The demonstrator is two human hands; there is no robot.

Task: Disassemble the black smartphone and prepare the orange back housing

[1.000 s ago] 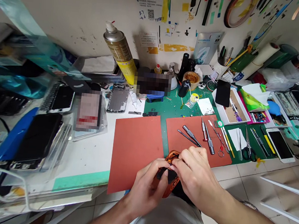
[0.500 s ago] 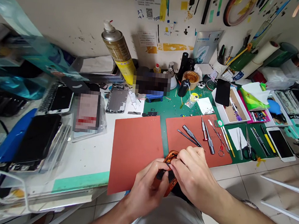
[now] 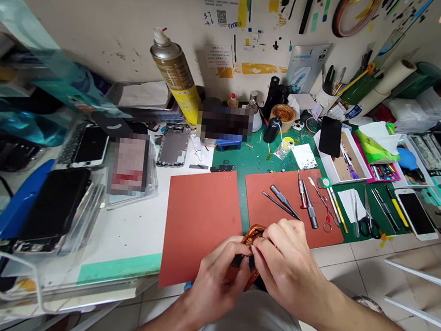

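Note:
An orange and black object (image 3: 255,233), partly covered by fingers, is held over the front edge of the bench, close to the body. My left hand (image 3: 222,275) is closed round its left side, with the thumb and index finger near its middle. From the right, my right hand (image 3: 287,260) pinches at its upper part, fingertips touching or nearly touching those of my left hand. What lies between the fingertips is too small to make out. Just beyond the hands are two red-brown mats (image 3: 203,221), the right one bearing screwdrivers (image 3: 310,208) and tweezers (image 3: 280,204).
Phones and phone parts (image 3: 55,204) are stacked at the left. A spray can (image 3: 177,73) stands against the wall. On the right are a white box (image 3: 353,181), scissors (image 3: 367,211) and a white phone (image 3: 416,214). The bench's front edge runs beside the hands.
The fingertips of both hands have shifted slightly on the orange and black object, and a little more of its top shows. Both hands keep their hold.

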